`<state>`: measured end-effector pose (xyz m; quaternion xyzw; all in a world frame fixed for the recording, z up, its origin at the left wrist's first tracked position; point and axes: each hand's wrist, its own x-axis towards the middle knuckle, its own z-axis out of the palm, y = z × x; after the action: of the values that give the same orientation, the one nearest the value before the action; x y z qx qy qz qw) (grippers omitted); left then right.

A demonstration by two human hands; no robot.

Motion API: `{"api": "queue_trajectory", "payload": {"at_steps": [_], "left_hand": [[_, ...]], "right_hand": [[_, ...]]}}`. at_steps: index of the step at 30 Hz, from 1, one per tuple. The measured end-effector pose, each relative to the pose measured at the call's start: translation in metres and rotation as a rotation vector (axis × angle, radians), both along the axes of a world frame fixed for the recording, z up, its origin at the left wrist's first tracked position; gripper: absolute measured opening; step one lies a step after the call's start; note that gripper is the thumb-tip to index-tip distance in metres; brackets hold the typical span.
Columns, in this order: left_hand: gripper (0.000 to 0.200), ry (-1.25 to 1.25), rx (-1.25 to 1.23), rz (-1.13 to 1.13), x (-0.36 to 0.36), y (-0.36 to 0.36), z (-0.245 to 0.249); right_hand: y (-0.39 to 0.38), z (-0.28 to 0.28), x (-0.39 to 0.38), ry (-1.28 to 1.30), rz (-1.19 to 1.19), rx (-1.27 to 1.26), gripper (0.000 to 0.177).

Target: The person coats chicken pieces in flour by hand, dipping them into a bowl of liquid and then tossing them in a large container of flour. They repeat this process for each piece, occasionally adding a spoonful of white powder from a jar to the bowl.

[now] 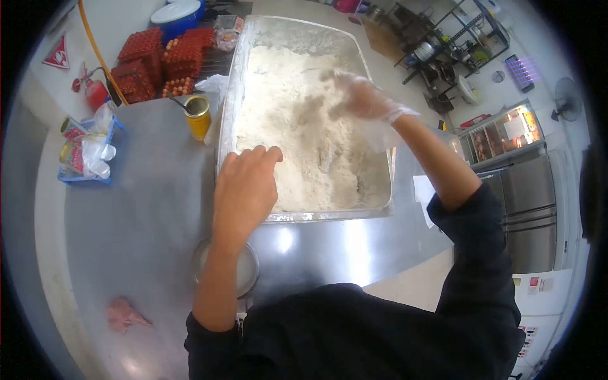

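Note:
A large metal tub (304, 215) full of pale flour-like powder (278, 95) stands on the steel table. My bare left hand (247, 180) is closed over its near left rim, the fingertips bent inward above the powder. In a clear plastic glove, my right hand (364, 100) hovers over the right part of the tub, fingers apart and somewhat blurred, with nothing visible in them. Beneath it the powder is churned up, and a coated lump (327, 155) is partly buried there. Under my left forearm sits a round metal bowl (249, 269), partly hidden.
A yellow can (198, 119) with a utensil in it stands left of the tub. Further left is a blue basket (88, 179) with bags and cans. A pinkish lump (125, 315) lies on the table (145, 240). Red egg trays (136, 69) are stacked behind.

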<state>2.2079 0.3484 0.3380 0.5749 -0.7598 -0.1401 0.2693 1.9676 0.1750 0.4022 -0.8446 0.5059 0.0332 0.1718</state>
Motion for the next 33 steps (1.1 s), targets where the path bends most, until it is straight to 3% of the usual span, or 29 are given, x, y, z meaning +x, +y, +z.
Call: {"api": "queue_trajectory", "payload": {"at_steps": [1, 3, 4, 6, 7, 10, 13, 17, 19, 21, 24, 27, 28, 31, 33], "left_hand": [[0.023, 0.004, 0.000, 0.000, 0.000, 0.001, 0.001], [0.022, 0.004, -0.029, -0.003, 0.000, 0.002, 0.000], [0.021, -0.003, -0.058, -0.006, 0.000, 0.002, -0.002], [0.021, -0.029, -0.081, -0.004, 0.001, 0.001, -0.002], [0.021, -0.047, -0.075, -0.003, 0.001, 0.002, -0.002], [0.021, -0.049, -0.071, 0.002, -0.001, 0.006, -0.004], [0.021, -0.018, -0.088, 0.017, -0.001, 0.007, -0.007], [0.021, 0.028, -0.125, 0.015, 0.001, 0.004, -0.006], [0.021, 0.002, -0.111, 0.011, 0.001, 0.003, -0.001], [0.020, -0.012, -0.099, 0.014, 0.002, 0.003, -0.002], [0.019, -0.014, -0.108, 0.007, 0.000, 0.001, -0.003], [0.018, -0.006, -0.115, 0.014, 0.000, 0.000, -0.005], [0.019, -0.005, -0.118, 0.018, 0.000, -0.001, -0.005], [0.020, -0.027, -0.101, -0.001, 0.000, 0.000, -0.003], [0.020, -0.025, -0.097, -0.002, 0.000, 0.001, -0.004]], "right_hand": [[0.004, -0.006, -0.008, 0.097, -0.031, 0.019, 0.068], [0.011, -0.043, -0.026, 0.557, 0.013, 0.289, 0.059], [0.032, -0.047, -0.021, 0.650, 0.170, 0.369, 0.060], [0.086, -0.062, -0.002, 0.652, 0.153, 0.465, 0.054], [0.103, -0.072, 0.006, 0.559, -0.024, 0.480, 0.046], [0.113, -0.091, 0.016, 0.221, -0.073, 0.463, 0.049], [0.113, -0.105, 0.013, -0.115, 0.048, 0.420, 0.055], [0.098, -0.087, 0.027, -0.073, -0.258, 0.552, 0.066], [0.081, -0.089, -0.003, -0.492, -0.221, 0.643, 0.066], [0.051, -0.085, -0.018, -0.595, 0.038, 0.363, 0.056], [0.020, -0.054, -0.013, 0.008, -0.284, 0.231, 0.053], [0.032, -0.060, 0.021, 0.240, -0.263, 0.132, 0.068], [0.017, -0.081, 0.024, 0.272, -0.201, 0.197, 0.069], [0.025, -0.111, 0.018, -0.071, -0.252, 0.172, 0.072], [0.032, -0.112, 0.016, -0.033, -0.230, 0.187, 0.074]]}}
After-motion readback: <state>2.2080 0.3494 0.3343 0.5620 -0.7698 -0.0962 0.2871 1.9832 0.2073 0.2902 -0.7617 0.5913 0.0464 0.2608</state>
